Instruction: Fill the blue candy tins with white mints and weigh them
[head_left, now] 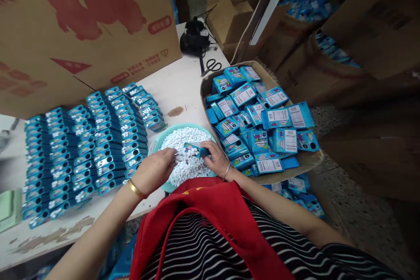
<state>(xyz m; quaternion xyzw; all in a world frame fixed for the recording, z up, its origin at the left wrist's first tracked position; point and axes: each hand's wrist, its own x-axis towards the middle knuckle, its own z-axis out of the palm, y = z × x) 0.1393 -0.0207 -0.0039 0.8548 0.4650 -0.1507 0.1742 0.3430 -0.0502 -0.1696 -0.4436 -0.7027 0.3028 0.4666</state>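
My right hand (217, 160) holds a small blue candy box (196, 150) sideways over a teal bowl (156, 141) heaped with small white candies (183, 139). My left hand (156, 169), with a gold bangle on the wrist, pinches white candies at the box's open end. Both hands hover just above the heap. Rows of filled blue boxes (88, 148) lie on the white table (183, 83) to the left of the bowl.
A round cardboard tray (308, 159) piled with flat blue boxes sits to the right. A big cardboard carton (82, 26) stands behind the rows. Scissors (211, 66) and a black device (194, 37) lie at the far table end. More cartons crowd the floor on the right.
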